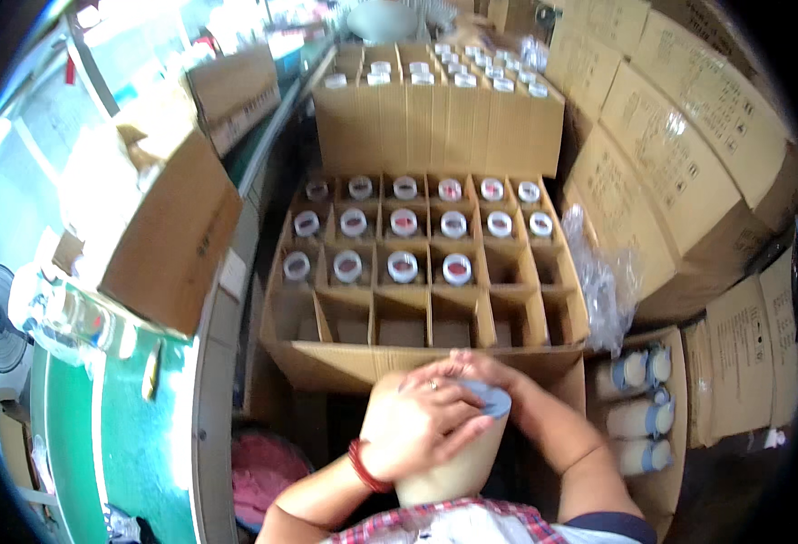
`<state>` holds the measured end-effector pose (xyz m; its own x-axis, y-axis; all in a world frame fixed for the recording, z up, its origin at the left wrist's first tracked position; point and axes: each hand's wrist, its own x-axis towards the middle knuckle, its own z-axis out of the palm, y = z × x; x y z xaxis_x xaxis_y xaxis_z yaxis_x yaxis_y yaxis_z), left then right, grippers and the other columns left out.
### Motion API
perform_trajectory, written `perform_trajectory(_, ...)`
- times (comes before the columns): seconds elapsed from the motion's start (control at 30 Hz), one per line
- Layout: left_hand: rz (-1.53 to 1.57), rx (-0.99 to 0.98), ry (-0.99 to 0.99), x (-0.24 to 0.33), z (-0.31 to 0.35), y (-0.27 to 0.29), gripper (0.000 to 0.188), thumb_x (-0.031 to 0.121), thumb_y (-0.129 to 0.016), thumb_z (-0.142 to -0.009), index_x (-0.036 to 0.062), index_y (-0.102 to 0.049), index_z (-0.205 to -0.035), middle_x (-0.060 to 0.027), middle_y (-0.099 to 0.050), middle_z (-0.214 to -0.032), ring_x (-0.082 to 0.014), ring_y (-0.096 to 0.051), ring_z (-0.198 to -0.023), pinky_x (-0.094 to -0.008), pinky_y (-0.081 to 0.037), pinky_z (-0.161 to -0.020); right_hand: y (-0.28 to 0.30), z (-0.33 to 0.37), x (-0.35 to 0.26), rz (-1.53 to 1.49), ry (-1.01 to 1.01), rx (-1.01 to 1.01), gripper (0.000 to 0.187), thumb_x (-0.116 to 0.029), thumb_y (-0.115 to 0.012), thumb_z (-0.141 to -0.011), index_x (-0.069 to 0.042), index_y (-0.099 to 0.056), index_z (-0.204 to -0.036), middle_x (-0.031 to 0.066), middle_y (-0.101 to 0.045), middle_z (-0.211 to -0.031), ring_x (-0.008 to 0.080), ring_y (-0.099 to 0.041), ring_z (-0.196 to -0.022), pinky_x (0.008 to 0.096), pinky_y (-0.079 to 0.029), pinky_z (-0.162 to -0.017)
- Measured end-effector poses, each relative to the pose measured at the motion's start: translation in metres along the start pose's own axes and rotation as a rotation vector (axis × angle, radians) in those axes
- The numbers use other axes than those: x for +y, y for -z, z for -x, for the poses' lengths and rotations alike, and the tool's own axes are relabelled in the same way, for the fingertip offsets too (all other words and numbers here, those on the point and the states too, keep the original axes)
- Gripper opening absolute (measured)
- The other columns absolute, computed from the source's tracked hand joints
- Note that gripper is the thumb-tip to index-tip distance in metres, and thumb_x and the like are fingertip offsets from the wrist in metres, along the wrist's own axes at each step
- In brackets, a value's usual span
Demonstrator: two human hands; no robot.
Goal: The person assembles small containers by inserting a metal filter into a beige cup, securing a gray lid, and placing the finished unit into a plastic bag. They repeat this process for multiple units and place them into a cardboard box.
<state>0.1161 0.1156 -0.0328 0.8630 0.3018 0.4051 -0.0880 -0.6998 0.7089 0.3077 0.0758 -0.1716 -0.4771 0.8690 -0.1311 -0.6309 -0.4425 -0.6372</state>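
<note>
Close to my body is a large cream, rounded container (449, 476) with a blue-grey top (494, 401); its exact kind is unclear. My left hand (431, 422), with a ring and red bracelet, lies over its upper part, fingers slightly bent across the top. From the far right side my right hand (485, 370) curls against it, its fingertips meeting the left hand's. My hands hide much of the top. Just beyond stands an open carton (372, 358) with cardboard dividers, holding several rows of jars with white ring-like lids (403, 266).
Behind is another divided carton (435, 131) of jars. Stacked closed cartons (662, 154) line the right, near crumpled clear plastic (598, 281). A low box (676, 444) holds cream bottles with blue bands (639, 417). On the left run a green worktable (63, 417) and an opened carton (177, 240).
</note>
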Motion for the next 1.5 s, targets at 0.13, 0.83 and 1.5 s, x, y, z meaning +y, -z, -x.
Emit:
perform_trajectory(0.13, 0.709, -0.019, -0.143, -0.069, 0.026, 0.013, 0.029, 0.032, -0.064, -0.088, 0.0056, -0.076, -0.083, -0.0094, -0.068, -0.112, -0.0317, -0.051, -0.123, -0.0523, -0.014, -0.114, -0.068, 0.056, -0.03, 0.568, 0.009, 0.276, 0.055, -0.038, -0.036, -0.102, 0.007, -0.051, -0.132, 0.0213, -0.052, -0.136, 0.0258, -0.048, -0.128, 0.0364, -0.038, -0.107)
perform_trajectory(0.83, 0.256, -0.047, -0.032, -0.032, 0.014, 0.012, 0.022, 0.029, -0.063, -0.086, 0.0099, -0.074, -0.091, -0.0011, -0.07, -0.099, -0.0243, -0.056, -0.112, -0.049, -0.028, -0.106, -0.044, 0.022, -0.021, 0.066, 0.08, 0.049, 0.051, -0.036, -0.041, -0.102, 0.004, -0.053, -0.131, 0.0146, -0.059, -0.126, 0.0208, -0.056, -0.115, 0.0321, -0.04, -0.102)
perform_trajectory(1.5, -0.046, -0.025, 0.113, 0.015, -0.005, 0.01, 0.016, 0.026, -0.067, -0.079, 0.0132, -0.075, -0.084, 0.0013, -0.069, -0.092, -0.0205, -0.06, -0.099, -0.0479, -0.023, -0.112, -0.025, -0.009, -0.014, 0.219, 0.253, -0.222, 0.064, -0.046, -0.048, -0.098, 0.004, -0.044, -0.138, 0.0168, -0.05, -0.139, 0.023, -0.045, -0.13, 0.0343, -0.03, -0.11)
